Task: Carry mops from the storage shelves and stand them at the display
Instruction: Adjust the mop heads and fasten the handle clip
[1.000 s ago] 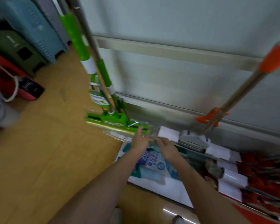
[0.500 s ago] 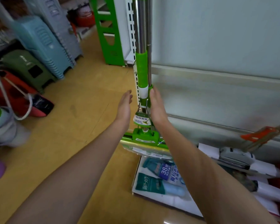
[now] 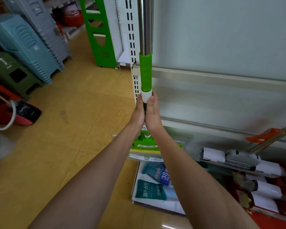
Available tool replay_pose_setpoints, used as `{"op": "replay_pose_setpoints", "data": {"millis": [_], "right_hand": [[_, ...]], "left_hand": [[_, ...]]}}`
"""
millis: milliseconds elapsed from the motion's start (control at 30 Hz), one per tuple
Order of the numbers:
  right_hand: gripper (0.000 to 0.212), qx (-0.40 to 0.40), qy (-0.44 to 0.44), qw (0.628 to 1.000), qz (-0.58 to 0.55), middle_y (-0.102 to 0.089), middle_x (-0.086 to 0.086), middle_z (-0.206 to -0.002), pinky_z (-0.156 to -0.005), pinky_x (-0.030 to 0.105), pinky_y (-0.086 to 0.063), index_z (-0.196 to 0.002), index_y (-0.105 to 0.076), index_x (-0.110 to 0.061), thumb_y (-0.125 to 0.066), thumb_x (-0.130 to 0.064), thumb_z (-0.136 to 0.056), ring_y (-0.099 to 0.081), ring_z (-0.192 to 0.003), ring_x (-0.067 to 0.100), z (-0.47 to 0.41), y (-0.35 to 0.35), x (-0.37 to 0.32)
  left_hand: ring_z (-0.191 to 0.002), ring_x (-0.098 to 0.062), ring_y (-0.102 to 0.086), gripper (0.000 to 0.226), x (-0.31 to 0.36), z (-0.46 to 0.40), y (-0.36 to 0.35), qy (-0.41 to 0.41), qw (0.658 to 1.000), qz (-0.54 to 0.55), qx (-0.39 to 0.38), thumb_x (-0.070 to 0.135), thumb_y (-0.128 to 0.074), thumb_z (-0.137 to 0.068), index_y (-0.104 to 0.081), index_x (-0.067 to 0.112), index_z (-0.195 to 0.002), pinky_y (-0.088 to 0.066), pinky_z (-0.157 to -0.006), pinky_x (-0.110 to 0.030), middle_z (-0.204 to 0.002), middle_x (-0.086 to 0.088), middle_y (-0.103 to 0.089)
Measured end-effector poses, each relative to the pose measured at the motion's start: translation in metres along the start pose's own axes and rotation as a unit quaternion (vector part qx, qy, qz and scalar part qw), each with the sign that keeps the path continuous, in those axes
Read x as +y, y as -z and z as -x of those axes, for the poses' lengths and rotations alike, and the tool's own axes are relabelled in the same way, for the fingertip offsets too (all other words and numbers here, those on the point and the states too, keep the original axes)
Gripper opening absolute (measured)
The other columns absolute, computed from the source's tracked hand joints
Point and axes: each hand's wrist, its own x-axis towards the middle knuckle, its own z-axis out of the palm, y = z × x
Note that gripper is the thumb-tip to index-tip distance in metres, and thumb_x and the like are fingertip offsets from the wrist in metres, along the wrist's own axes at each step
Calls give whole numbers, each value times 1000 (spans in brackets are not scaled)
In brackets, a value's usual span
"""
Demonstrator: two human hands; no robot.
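A green mop [image 3: 145,71] with a steel pole stands upright against the white display back panel [image 3: 221,38]. Its green head [image 3: 145,146] rests low by the shelf base, partly hidden by my forearms. My left hand [image 3: 137,113] presses the pole's left side with fingers straight. My right hand [image 3: 153,113] holds the right side, thumb laid over the white collar. A second mop with orange fittings [image 3: 267,136] leans at the right, its grey head [image 3: 241,158] on the base shelf.
Stacked blue and grey plastic stools [image 3: 25,45] and a dark green stool [image 3: 8,71] stand at the left. A green shelf end [image 3: 97,30] is behind. Teal refill packs [image 3: 150,190] lie on the white base shelf [image 3: 155,204]. A red item with a rope loop [image 3: 12,113] lies at the left.
Both hands rose from the mop head to the pole. My left hand, apart from the pole half a second ago, now presses it, and the mop stands straighter.
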Motion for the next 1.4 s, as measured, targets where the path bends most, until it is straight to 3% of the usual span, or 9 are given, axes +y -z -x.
{"op": "replay_pose_setpoints", "data": {"millis": [67,267,600,767,933,1133,1267,1333,1400], "right_hand": [[77,-11,-11,1000,6,-39,-5,-157,-119,47,-32,-155,-25,-36,-25,-80,-92,-37,-145,13,0,-1,-1],[63,-67,-51,995,45,-35,3,-160,-110,25,-28,-159,-22,-21,-29,-54,-105,-37,-141,10,13,21,-22],[74,-56,-79,992,78,-29,4,-164,-122,40,-25,-159,-23,-19,-43,-58,-100,-31,-149,21,76,94,-63],[66,-58,-61,991,101,-37,7,-159,-113,31,-30,-156,-30,-16,-44,-51,-103,-40,-142,22,119,176,-92],[63,-34,-63,992,108,-40,8,-157,-105,24,-29,-155,-32,-14,-43,-49,-104,-41,-141,20,177,292,-109],[65,1,-75,987,140,-51,-1,-146,-113,33,-33,-148,-45,-16,-44,-59,-99,-48,-134,16,238,434,-119],[23,32,-85,986,137,-61,-13,-120,-104,31,-40,-118,-57,-29,-43,-43,-106,-53,-126,15,270,483,-118],[38,24,-92,985,142,-57,-5,-130,-102,26,-35,-133,-53,-20,-42,-44,-106,-49,-133,19,279,501,-116],[61,25,-108,981,159,-47,5,-151,-107,29,-32,-150,-40,-12,-41,-51,-104,-42,-141,22,286,518,-114]], "left_hand": [[-115,-4,-55,55,5,2,1,0,1000,-16,18,51,-19,-108,-47,28,-149,-46,-74,-7,-130,10,-59],[-136,-21,-49,55,23,15,6,13,992,-120,23,52,-18,-108,-41,29,-152,-40,-109,-37,-149,-2,-52],[-131,-22,-52,70,50,101,-24,41,962,-269,5,53,-58,-92,-40,25,-153,-43,-108,-42,-150,2,-47],[-137,-28,-47,60,66,156,-95,18,969,-245,27,38,-53,-103,-33,18,-156,-39,-98,-34,-155,-10,-41],[-129,-27,-53,52,56,211,-187,23,979,-201,25,38,-55,-102,-45,18,-148,-42,-110,-42,-148,-9,-51],[-129,-25,-54,46,35,273,-308,12,982,-189,-16,36,-54,-103,-49,15,-143,-41,-112,-46,-143,-7,-54],[-116,-20,-58,32,25,302,-375,12,985,-167,-42,29,-53,-104,-54,14,-133,-50,-89,-33,-128,-4,-59],[-111,-18,-58,24,23,310,-398,14,984,-168,-59,27,-51,-105,-54,18,-126,-47,-77,-27,-121,-1,-61],[-117,-20,-58,27,19,313,-417,8,981,-178,-77,30,-52,-105,-55,18,-129,-49,-89,-32,-127,-3,-62]]}}
